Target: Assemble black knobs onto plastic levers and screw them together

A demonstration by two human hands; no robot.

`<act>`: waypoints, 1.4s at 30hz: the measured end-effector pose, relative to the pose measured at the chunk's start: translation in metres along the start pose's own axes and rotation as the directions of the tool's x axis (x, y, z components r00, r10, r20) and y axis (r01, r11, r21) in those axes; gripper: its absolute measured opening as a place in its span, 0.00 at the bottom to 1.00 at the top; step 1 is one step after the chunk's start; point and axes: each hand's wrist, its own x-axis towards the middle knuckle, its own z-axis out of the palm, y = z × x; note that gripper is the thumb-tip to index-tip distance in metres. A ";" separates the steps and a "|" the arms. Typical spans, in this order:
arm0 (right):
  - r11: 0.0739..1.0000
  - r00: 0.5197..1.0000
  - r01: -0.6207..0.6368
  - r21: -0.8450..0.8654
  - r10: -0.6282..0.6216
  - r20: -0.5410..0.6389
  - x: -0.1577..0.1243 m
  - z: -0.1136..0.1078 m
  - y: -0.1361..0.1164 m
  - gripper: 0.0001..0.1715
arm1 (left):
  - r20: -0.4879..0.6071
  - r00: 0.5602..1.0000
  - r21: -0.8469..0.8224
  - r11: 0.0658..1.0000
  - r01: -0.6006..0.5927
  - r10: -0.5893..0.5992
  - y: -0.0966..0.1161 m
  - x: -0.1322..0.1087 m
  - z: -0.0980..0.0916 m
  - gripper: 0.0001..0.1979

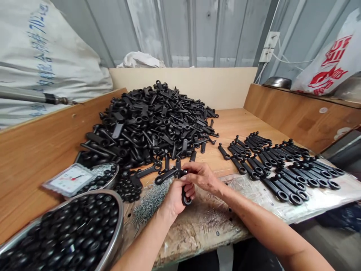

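Note:
Low over the front of the bench, my left hand is wrapped round a black crank handle, its ring end pointing down out of the fist. My right hand is closed at the handle's upper end, thumb and fingers pinched by a small dark knob there. The fingers partly hide what they grip. Just left of my hands lies a heap of small silvery metal pins. A loose crank handle rests right behind my left hand, at the front of a large pile of black crank handles.
Rows of crank handles lie on the right. A metal bowl of black knobs stands front left, with a smaller bowl and a square clock behind it. A power driver hangs at the left. Wooden side boards edge the bench.

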 end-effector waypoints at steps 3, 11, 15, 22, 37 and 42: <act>0.986 1.000 0.013 -0.169 -0.008 0.030 -0.002 0.000 -0.003 0.09 | -0.002 1.000 0.032 0.999 -0.017 0.018 -0.003 -0.001 0.004 0.13; 0.636 0.983 0.062 -0.769 -0.173 -0.065 0.024 -0.062 -0.024 0.06 | -0.065 0.956 0.169 0.947 -0.273 0.287 0.006 -0.005 0.011 0.27; 0.427 0.979 -0.155 -0.891 -0.054 -0.196 0.053 -0.110 -0.022 0.04 | -0.205 0.864 0.211 0.883 -0.419 0.459 0.020 -0.004 0.003 0.27; 0.267 0.942 -0.334 -0.904 0.056 -0.332 0.095 -0.146 -0.001 0.07 | -0.234 0.833 0.223 0.862 -0.456 0.501 0.025 0.000 -0.006 0.24; 0.081 0.884 -0.434 -0.897 0.231 -0.406 0.122 -0.163 -0.020 0.12 | -0.315 0.765 0.327 0.821 -0.468 0.562 0.027 -0.002 -0.001 0.30; 0.185 0.883 -0.447 -0.875 0.249 -0.398 0.124 -0.163 -0.008 0.10 | -0.314 0.742 0.369 0.797 -0.479 0.592 0.025 0.002 -0.007 0.29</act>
